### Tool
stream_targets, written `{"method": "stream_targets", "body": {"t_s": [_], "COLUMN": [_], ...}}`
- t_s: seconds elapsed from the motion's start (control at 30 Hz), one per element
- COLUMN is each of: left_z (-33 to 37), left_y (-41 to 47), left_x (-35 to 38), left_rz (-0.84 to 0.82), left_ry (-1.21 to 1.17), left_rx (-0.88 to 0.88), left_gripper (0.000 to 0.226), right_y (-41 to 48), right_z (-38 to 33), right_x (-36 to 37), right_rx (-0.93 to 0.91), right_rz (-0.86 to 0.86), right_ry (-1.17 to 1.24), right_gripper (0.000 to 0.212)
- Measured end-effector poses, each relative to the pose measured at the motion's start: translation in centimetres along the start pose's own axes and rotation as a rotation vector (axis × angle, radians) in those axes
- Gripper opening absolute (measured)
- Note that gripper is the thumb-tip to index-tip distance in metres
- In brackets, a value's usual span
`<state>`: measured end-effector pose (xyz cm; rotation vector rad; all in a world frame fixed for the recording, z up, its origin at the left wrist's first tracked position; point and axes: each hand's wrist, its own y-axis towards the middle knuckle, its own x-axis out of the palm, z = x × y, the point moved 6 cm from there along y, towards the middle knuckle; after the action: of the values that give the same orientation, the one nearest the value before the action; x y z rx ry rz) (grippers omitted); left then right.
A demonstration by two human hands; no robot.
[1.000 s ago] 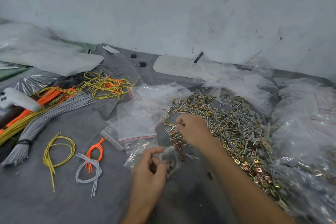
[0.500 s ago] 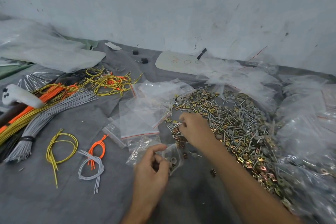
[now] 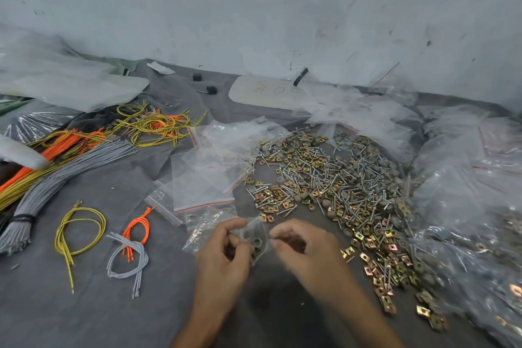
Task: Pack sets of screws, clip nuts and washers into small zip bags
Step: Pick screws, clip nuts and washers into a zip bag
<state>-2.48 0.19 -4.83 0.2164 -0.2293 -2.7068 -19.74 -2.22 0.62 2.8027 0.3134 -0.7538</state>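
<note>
Clear zip bag [image 3: 257, 238] in left hand [image 3: 223, 261]; right hand [image 3: 306, 253] at bag edge

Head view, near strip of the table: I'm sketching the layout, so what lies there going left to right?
tied bundle of grey wires → looped yellow wire → knotted grey wire loop → left hand → small clear zip bag → right hand → scattered gold clip nuts → heap of clear plastic bags.

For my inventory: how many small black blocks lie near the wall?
2. The farther black block sits by the wall; the nearer black block lies right of it. Plastic may hide more.
</note>
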Motion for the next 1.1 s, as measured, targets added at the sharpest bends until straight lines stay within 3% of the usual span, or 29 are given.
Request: {"method": "stream_targets", "body": {"t_s": [0.3, 0.57, 0.77, 0.9, 1.1], "left_z": [0.4, 0.8, 0.9, 0.9, 1.2], "left_y": [-0.4, -0.5, -0.6, -0.4, -0.2], "left_x": [0.0, -0.1, 0.1, 0.0, -0.1], "left_rz": [-0.020, -0.004, 0.006, 0.008, 0.016], "left_ry": [-0.004, -0.017, -0.069, -0.047, -0.068], "left_rx": [-0.030, -0.010, -0.024, -0.017, -0.039], "left_gripper": [0.040, 0.037, 0.035, 0.046, 0.038], "right_y": [0.3, 1.7, 11.1, 18.3, 23.7], "right_z": [-1.3, -0.6, 1.0, 1.7, 2.9], "right_x": [3.5, 0.8, -3.1, -2.2, 1.1], "right_rx": [-0.154, -0.140, -0.050, -0.060, -0.125], "right_rz": [-0.051, -0.015, 0.037, -0.020, -0.146], "right_ry": [-0.417, -0.340, -0.419, -0.507, -0.738], "right_gripper": [0.011, 0.012, 0.009, 0.015, 0.028]}}
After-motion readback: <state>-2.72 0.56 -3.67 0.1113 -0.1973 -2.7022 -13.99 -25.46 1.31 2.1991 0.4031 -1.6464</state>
